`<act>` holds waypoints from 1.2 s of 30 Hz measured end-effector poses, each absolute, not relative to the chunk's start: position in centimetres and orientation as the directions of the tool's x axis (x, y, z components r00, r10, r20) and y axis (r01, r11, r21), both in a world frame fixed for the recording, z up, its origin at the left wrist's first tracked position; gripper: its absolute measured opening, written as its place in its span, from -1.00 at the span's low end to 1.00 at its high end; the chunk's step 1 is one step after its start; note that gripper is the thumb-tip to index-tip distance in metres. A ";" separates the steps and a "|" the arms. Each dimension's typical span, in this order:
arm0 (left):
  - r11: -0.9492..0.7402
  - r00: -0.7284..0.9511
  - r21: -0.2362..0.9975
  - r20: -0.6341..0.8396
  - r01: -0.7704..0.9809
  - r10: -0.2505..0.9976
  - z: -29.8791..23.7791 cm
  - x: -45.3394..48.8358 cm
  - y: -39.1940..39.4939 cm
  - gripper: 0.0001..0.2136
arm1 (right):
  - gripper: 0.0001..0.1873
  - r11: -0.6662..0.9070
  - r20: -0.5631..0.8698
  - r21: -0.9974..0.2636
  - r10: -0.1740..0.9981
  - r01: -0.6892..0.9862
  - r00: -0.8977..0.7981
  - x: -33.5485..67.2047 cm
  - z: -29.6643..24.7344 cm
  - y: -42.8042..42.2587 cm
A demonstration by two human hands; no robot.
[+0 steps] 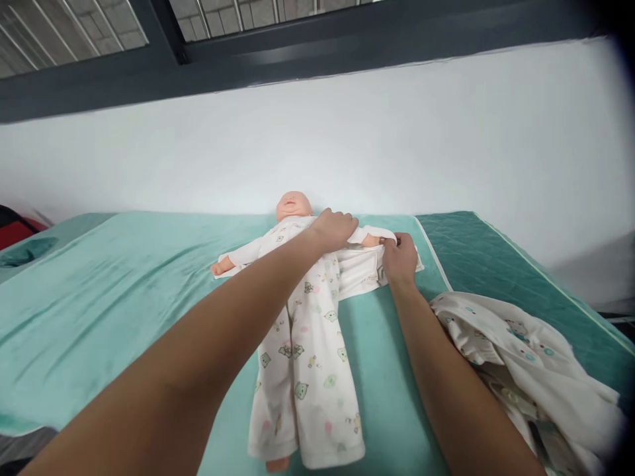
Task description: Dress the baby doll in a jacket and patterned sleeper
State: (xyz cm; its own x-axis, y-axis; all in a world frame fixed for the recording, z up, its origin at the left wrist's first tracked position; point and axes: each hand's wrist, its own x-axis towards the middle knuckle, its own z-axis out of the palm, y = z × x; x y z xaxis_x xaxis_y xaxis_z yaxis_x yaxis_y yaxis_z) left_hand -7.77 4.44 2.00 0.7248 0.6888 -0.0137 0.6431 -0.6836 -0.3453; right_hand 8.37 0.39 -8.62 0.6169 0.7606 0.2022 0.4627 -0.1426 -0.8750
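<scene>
Clearly, the left hand (336,229) reaches across the dressed doll (317,314), which lies on its back on a green-covered bed (143,284); it curls over the doll's upper arm, fingertips hidden, so its grip cannot be told. At the doll's wrist, the right hand (401,259) pinches a white sleeve (381,232). Beside the doll, a crumpled garment (536,344) is partly hidden and cut off below.

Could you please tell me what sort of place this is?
Perhaps a baby-care practice room: a smooth, pinkish baby doll lies on a flat, teal cloth-covered surface, near a crumpled white printed garment.
</scene>
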 end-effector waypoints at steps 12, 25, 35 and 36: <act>-0.639 0.685 -0.353 0.007 0.684 0.729 2.6 -10.1 2.3 -0.67 | -0.38 0.307 0.272 -0.952 0.810 0.020 0.520 8.6 -8.6 0.6; -0.682 0.676 -0.111 -0.091 0.723 0.732 1.3 -3.9 1.9 -0.67 | -0.64 0.304 0.608 -0.792 0.467 0.529 0.642 7.6 -6.0 -1.8; -0.425 0.201 0.487 0.447 0.763 0.872 -0.8 -19.8 -4.5 -0.72 | -0.63 0.378 0.479 -0.803 0.870 0.461 0.120 1.5 -7.3 -2.4; -0.369 0.115 0.601 0.418 0.709 0.901 -1.6 -21.2 -4.5 -0.69 | -0.62 0.391 0.476 -0.783 0.877 0.483 0.061 1.1 -7.3 -2.7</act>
State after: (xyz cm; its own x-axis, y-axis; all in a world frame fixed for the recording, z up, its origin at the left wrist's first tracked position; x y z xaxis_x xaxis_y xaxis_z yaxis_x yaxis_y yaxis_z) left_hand -21.16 -4.54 -1.61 0.1145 0.9013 0.4179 0.7093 -0.3687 0.6008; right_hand 1.10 -2.66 -7.29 0.0611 0.8775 0.4757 0.4834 0.3910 -0.7833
